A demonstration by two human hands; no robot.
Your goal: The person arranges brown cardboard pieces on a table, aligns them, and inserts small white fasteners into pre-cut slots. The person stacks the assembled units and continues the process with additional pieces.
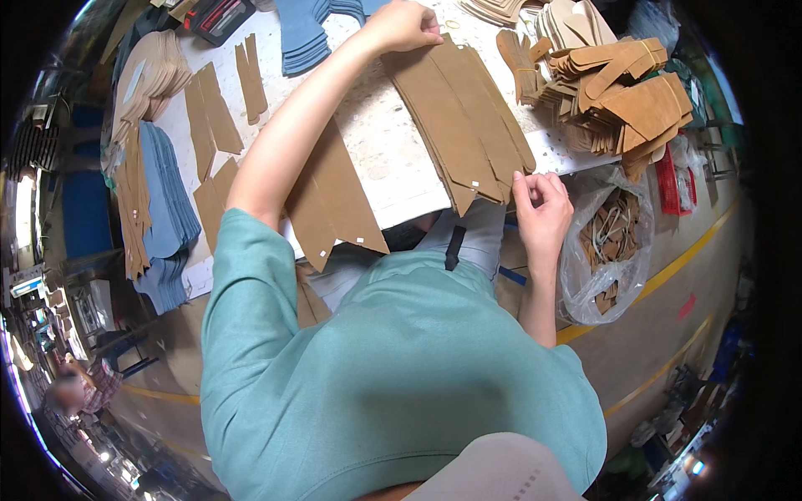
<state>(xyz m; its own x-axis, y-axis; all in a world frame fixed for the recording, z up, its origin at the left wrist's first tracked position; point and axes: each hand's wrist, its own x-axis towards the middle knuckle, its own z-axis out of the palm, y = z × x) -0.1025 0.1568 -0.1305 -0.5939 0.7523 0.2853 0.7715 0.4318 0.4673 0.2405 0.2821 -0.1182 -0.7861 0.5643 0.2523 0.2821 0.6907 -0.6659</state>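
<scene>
A stack of flat brown leather pieces [443,100], notched at the near end and marked with small white tags, lies in front of me on the white table. My left hand [404,27] reaches across to the stack's far end, its fingers curled down at the top edge of a piece. My right hand [543,204] is at the near right corner, thumb tip against the corner and fingers bent in; what lies between them is too small to make out. Left of the stack, another notched brown piece [334,196] overhangs the table's near edge, partly behind my left forearm.
Blue cut pieces [302,37] are stacked at the back, with more blue stacks [167,192] at the left edge. Tan bundles [622,92] crowd the right. A clear plastic bag of scraps [608,250] and a red basket [675,184] stand beside the table. A person [83,388] is far left.
</scene>
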